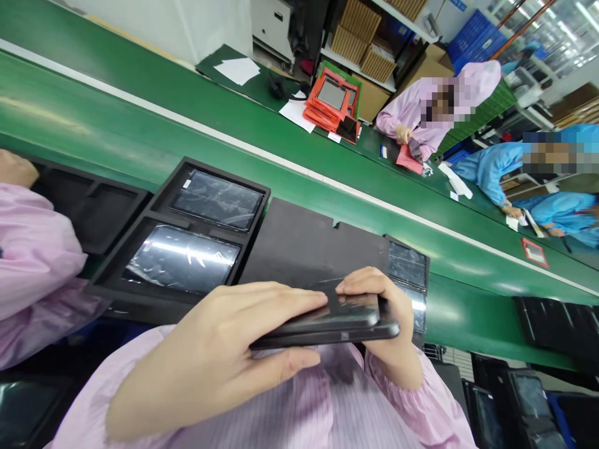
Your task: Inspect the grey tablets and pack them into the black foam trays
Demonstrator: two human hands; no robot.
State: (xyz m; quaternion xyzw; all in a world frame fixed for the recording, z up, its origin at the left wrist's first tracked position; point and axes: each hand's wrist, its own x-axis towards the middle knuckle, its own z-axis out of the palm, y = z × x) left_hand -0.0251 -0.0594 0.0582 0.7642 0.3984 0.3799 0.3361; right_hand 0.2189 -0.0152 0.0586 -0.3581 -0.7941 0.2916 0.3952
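Observation:
Close in front of my chest, a pair of dark tablet-like devices (346, 313) lie stacked and slightly offset, seen nearly edge on. My left hand (234, 337) grips their left end, fingers across the top and thumb underneath. At the right end my right hand (386, 305) is closed around them, its fingertips on the upper face. Behind them is a flat black foam sheet (304, 243). Left of that sheet, a black foam tray (161, 215) carries film-covered screens, among them a shiny screen (187, 259).
A co-worker's pink sleeve (32, 243) reaches in at left over another black tray (107, 212). Beyond runs a green conveyor (281, 165). Red-framed panels (327, 103) are stacked across it, near co-workers in pink (425, 106) and blue (491, 171). More trays (528, 399) stand at lower right.

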